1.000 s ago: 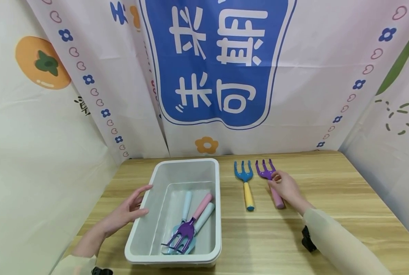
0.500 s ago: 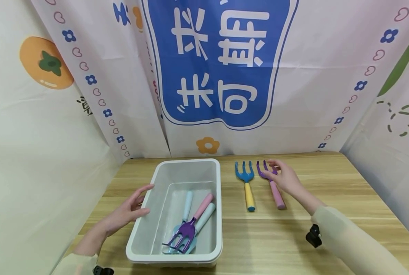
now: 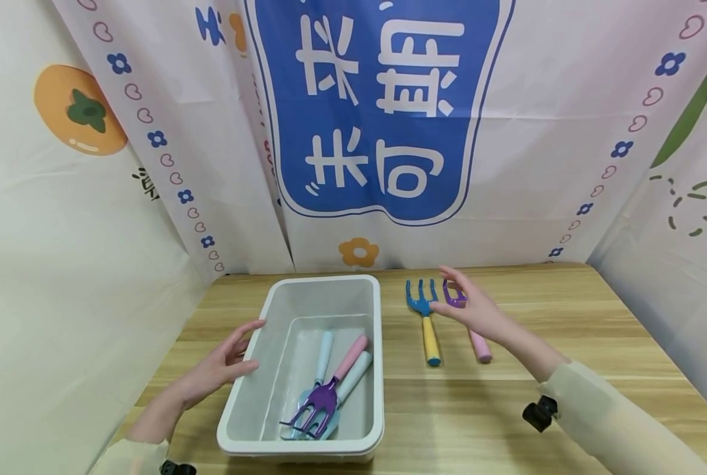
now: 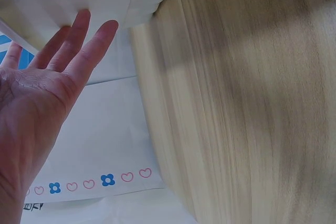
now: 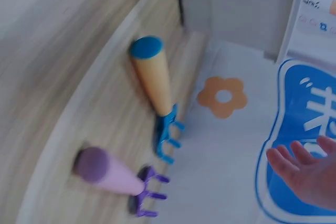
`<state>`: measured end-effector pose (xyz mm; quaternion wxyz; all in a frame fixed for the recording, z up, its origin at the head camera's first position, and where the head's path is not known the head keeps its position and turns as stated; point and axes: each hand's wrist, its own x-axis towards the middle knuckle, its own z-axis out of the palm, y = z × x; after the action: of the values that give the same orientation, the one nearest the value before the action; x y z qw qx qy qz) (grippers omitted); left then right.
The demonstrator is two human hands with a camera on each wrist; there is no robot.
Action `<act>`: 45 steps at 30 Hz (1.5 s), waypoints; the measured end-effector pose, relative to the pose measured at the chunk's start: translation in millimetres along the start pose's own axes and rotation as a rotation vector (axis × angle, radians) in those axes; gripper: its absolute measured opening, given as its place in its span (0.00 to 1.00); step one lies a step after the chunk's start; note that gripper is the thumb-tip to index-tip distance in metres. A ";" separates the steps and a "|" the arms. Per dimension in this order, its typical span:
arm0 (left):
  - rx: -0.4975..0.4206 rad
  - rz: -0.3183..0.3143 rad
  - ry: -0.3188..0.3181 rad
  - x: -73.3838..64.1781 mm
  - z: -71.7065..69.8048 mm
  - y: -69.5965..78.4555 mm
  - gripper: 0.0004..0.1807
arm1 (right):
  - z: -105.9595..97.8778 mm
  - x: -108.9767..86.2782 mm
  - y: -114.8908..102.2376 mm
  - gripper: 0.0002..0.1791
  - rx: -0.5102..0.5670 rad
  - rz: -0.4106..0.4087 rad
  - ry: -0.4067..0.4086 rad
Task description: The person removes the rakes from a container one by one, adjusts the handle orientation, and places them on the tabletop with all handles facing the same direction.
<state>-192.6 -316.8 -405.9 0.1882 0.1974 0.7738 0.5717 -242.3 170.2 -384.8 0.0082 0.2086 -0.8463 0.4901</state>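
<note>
On the table right of the bin lies a blue garden fork with a yellow handle (image 3: 430,340). Beside it is a purple garden fork with a pink handle (image 3: 480,346), partly covered by my right hand (image 3: 474,311) in the head view. That hand hovers above the two forks, fingers spread and holding nothing; the right wrist view shows it apart from both. My left hand (image 3: 213,366) touches the left side of a grey-white plastic bin (image 3: 243,376) with extended fingers. Inside the bin, another purple fork with a pink handle (image 3: 322,399) lies across light-blue tools (image 3: 353,379).
The wooden table (image 3: 567,316) ends at a white printed cloth (image 3: 543,165) behind it. Similar cloth hangs at the left and right sides. A black wrist camera (image 3: 540,413) sits under the right sleeve.
My right hand has let go of the purple fork on the table and moved up, then left toward the blue fork. The left hand and the bin stay put.
</note>
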 end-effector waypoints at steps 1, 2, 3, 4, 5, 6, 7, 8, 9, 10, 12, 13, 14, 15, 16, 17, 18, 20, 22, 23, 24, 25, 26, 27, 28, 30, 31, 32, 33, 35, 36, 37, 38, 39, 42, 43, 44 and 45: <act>-0.001 -0.005 0.002 -0.3 0.0 -0.2 0.38 | 1.4 0.1 -3.3 0.42 0.015 -0.018 -0.029; -0.002 -0.008 0.004 -0.6 0.1 -0.3 0.38 | 2.9 0.6 -6.2 0.42 0.028 -0.035 -0.058; -0.004 -0.009 0.002 -0.7 0.1 -0.5 0.38 | 4.5 1.3 -8.9 0.42 0.039 -0.054 -0.087; -0.006 -0.004 -0.001 -0.9 0.1 -0.7 0.38 | 6.1 2.4 -11.9 0.42 0.050 -0.074 -0.114; -0.007 0.001 -0.005 -1.1 0.2 -0.8 0.38 | 7.6 3.6 -15.1 0.42 0.065 -0.093 -0.141; -0.010 0.000 -0.004 -1.3 0.5 -0.9 0.38 | 9.3 4.8 -18.9 0.42 0.073 -0.114 -0.164; -0.010 0.004 -0.006 -1.5 0.7 -1.0 0.37 | 10.9 6.1 -22.7 0.42 0.082 -0.131 -0.188; -0.011 0.009 -0.007 -1.6 0.8 -0.9 0.37 | 12.6 7.9 -26.1 0.42 0.092 -0.146 -0.208; -0.016 0.014 -0.010 -1.6 1.2 -0.6 0.37 | 14.1 9.6 -29.9 0.42 0.098 -0.162 -0.225; -0.018 0.019 -0.011 -1.6 1.4 -0.5 0.37 | 15.4 11.3 -34.0 0.42 0.104 -0.174 -0.242; -0.023 0.020 -0.010 -1.7 1.8 -0.2 0.38 | 18.0 15.2 -42.0 0.43 0.107 -0.192 -0.272; -0.023 0.019 -0.009 -1.7 1.9 -0.2 0.38 | 19.3 17.5 -45.5 0.43 0.104 -0.200 -0.284; -0.023 0.017 -0.009 -1.6 1.9 -0.1 0.38 | 20.7 20.1 -48.9 0.43 0.104 -0.208 -0.298; -0.021 0.015 -0.009 -1.5 2.0 0.0 0.38 | 22.3 22.6 -52.4 0.43 0.104 -0.213 -0.311; -0.018 0.013 -0.008 -1.4 1.9 -0.4 0.38 | 24.0 25.4 -55.6 0.43 0.105 -0.217 -0.324; -0.016 0.010 -0.007 -1.4 1.8 -0.4 0.38 | 26.1 28.3 -58.3 0.43 0.102 -0.224 -0.337; -0.016 0.009 -0.008 -1.4 1.7 -0.4 0.38 | 28.4 31.4 -60.6 0.43 0.101 -0.230 -0.351; -0.018 0.007 -0.009 -1.3 1.6 -0.3 0.38 | 33.4 37.3 -64.6 0.43 0.099 -0.247 -0.387; -0.020 0.008 -0.009 -1.2 1.2 -0.3 0.38 | 38.9 42.9 -68.3 0.43 0.089 -0.258 -0.429; -0.020 0.009 -0.009 -1.2 1.0 -0.2 0.38 | 41.9 45.6 -70.2 0.44 0.083 -0.264 -0.454; -0.019 0.009 -0.008 -1.1 0.8 -0.1 0.38 | 45.2 48.4 -71.9 0.44 0.077 -0.264 -0.479; -0.016 0.008 -0.006 -0.9 0.6 0.0 0.38 | 48.6 50.9 -73.9 0.44 0.070 -0.266 -0.506; -0.013 0.007 -0.004 -0.7 0.4 0.0 0.38 | 52.1 53.1 -75.9 0.45 0.062 -0.265 -0.537; -0.010 0.007 -0.004 -0.6 0.2 0.1 0.38 | 56.1 55.6 -77.7 0.46 0.050 -0.265 -0.565; -0.007 0.007 -0.004 -0.4 0.1 0.0 0.38 | 60.2 57.9 -79.7 0.46 0.041 -0.268 -0.596; -0.006 0.006 -0.003 0.1 0.0 0.0 0.38 | 68.9 63.1 -82.1 0.47 0.010 -0.278 -0.656; -0.006 0.006 -0.003 0.3 -0.2 -0.3 0.38 | 73.3 65.6 -83.6 0.47 -0.007 -0.282 -0.686; -0.006 0.006 -0.002 0.6 -0.3 -0.7 0.38 | 77.7 68.0 -84.9 0.46 -0.026 -0.285 -0.713; -0.008 0.001 0.001 0.8 -0.4 -0.9 0.38 | 81.9 70.5 -86.0 0.46 -0.044 -0.288 -0.738; -0.010 -0.009 0.008 1.1 -0.6 -1.4 0.38 | 89.9 75.0 -87.2 0.45 -0.081 -0.287 -0.786; -0.009 -0.010 0.009 1.3 -0.7 -1.9 0.39 | 93.3 76.5 -88.1 0.44 -0.102 -0.277 -0.805; -0.007 -0.011 0.011 1.6 -0.8 -2.4 0.38 | 96.8 78.3 -87.7 0.44 -0.127 -0.269 -0.822; -0.007 -0.015 0.013 1.5 -0.7 -2.3 0.38 | 99.8 79.8 -87.2 0.44 -0.149 -0.263 -0.839; -0.006 -0.015 0.013 1.5 -0.7 -2.3 0.38 | 102.8 81.3 -86.4 0.44 -0.170 -0.256 -0.855; 0.000 -0.010 0.010 1.2 -0.6 -1.9 0.39 | 110.3 86.2 -83.4 0.43 -0.233 -0.236 -0.889; -0.001 -0.014 0.013 0.9 -0.5 -1.3 0.39 | 112.5 88.1 -82.8 0.42 -0.248 -0.230 -0.900; -0.001 -0.015 0.014 0.5 -0.5 -0.9 0.39 | 114.5 90.0 -82.7 0.42 -0.257 -0.222 -0.909; 0.000 -0.013 0.014 0.2 -0.7 -1.0 0.39 | 116.4 91.9 -82.5 0.40 -0.265 -0.211 -0.918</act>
<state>-193.2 -317.6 -406.6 0.1864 0.1881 0.7765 0.5718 -274.2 5.8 -357.0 -0.2897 0.4849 -0.7919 0.2322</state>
